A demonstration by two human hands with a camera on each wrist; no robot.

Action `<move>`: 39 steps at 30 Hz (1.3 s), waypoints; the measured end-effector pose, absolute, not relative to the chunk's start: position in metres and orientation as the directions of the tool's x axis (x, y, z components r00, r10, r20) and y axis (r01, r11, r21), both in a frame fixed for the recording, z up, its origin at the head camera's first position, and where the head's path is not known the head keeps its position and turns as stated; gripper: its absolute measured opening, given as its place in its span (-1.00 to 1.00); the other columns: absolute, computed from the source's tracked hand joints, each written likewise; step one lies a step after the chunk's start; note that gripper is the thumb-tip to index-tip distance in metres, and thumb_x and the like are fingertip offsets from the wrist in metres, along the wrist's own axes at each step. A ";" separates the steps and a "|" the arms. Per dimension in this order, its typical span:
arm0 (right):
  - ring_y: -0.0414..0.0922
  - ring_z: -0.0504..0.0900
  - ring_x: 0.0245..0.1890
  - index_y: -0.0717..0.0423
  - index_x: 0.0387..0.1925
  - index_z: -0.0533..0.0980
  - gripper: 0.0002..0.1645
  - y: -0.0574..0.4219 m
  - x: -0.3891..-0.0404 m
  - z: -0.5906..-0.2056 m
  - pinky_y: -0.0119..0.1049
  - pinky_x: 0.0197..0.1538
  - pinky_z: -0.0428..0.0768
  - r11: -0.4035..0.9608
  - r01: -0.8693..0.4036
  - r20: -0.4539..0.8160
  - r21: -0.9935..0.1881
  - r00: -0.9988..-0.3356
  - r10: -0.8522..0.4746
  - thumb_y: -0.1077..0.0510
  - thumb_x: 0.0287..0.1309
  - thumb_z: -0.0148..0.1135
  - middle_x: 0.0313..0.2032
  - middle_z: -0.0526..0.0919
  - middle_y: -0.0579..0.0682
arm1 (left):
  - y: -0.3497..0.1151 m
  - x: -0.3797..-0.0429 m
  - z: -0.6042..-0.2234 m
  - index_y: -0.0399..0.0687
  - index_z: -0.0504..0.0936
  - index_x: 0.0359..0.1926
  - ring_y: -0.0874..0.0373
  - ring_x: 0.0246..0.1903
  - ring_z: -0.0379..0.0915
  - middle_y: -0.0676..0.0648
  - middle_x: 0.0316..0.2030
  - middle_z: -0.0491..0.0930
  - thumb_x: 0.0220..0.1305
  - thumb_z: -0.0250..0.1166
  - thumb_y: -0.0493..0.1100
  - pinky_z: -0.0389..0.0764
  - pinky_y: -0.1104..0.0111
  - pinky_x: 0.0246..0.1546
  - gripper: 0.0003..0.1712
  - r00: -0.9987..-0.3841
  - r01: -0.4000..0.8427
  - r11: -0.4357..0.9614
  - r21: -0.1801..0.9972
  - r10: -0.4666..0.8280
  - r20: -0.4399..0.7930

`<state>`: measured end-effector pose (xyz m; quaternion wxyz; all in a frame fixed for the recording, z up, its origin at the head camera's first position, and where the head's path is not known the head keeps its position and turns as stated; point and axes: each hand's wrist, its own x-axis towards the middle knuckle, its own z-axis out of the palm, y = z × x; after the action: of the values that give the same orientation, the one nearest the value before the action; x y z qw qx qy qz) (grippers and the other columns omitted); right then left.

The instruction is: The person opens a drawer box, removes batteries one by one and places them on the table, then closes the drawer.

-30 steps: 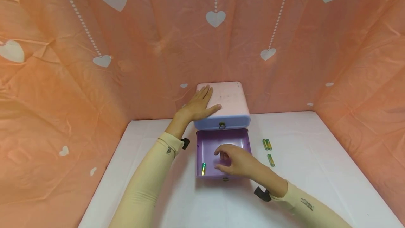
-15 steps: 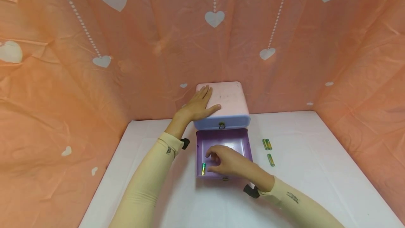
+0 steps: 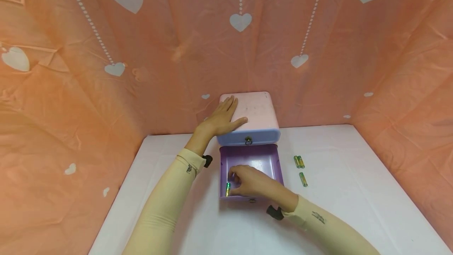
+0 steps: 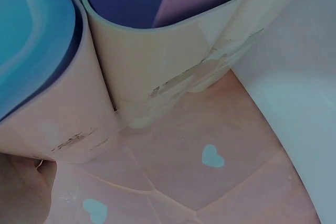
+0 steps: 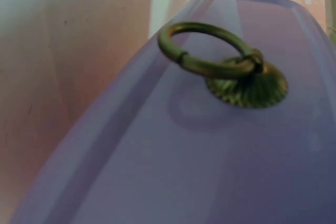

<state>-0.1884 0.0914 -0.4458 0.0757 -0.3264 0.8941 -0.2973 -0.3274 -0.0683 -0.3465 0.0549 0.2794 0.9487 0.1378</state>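
Two hands at a pink drawer cabinet [image 3: 255, 109], a green-and-gold battery [image 3: 228, 189] in its pulled-out purple drawer [image 3: 247, 153].
In the head view, we see the left hand [image 3: 221, 121] resting on the cabinet's top, fingers extended and thumb spread away from them; the right hand [image 3: 252, 181] reaches into the drawer, fingers bent and thumb apart from the forefinger, close beside the battery in the near left corner; whether they touch it, we cannot tell. Three more batteries [image 3: 303, 179] lie on the white tabletop [image 3: 325, 204], right of the drawer, two of them side by side. In the left wrist view, we find scuffed pink casing [image 4: 142, 72] near heart-printed cloth [image 4: 178, 187]. In the right wrist view, we observe a brass-coloured ring pull [image 5: 210, 66] on a purple drawer front [image 5: 210, 166].
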 end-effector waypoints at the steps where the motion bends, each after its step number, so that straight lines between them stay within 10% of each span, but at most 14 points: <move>1: -0.26 0.53 -0.38 0.10 -0.18 0.65 -0.59 0.090 -0.189 -0.446 -0.31 -0.22 0.58 0.616 -0.540 0.056 -0.573 -0.776 -0.628 0.08 0.02 0.72 -0.38 0.62 -0.11 | -0.068 -0.328 -0.347 -0.10 -0.32 0.75 0.07 0.71 -0.56 -0.11 0.74 -0.43 0.60 -0.10 0.48 -0.36 0.16 0.69 0.13 -0.838 0.514 0.806 0.292 0.544 -0.026; 39: -0.28 0.49 -0.41 -0.12 -0.24 0.62 -0.54 0.075 -0.189 -0.447 -0.24 -0.35 0.51 0.751 -0.521 -0.008 -0.406 -0.820 -0.573 -0.08 -0.05 0.75 -0.43 0.57 -0.26 | -0.068 -0.329 -0.349 -0.11 -0.32 0.75 0.04 0.72 -0.52 -0.12 0.74 -0.41 0.59 -0.09 0.48 -0.34 0.16 0.69 0.13 -0.836 0.522 0.803 0.287 0.548 -0.014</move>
<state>-0.1893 0.0745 -0.4472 0.0659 -0.2930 0.9334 -0.1965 -0.3291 -0.0683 -0.3486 0.0480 0.2820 0.9484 0.1371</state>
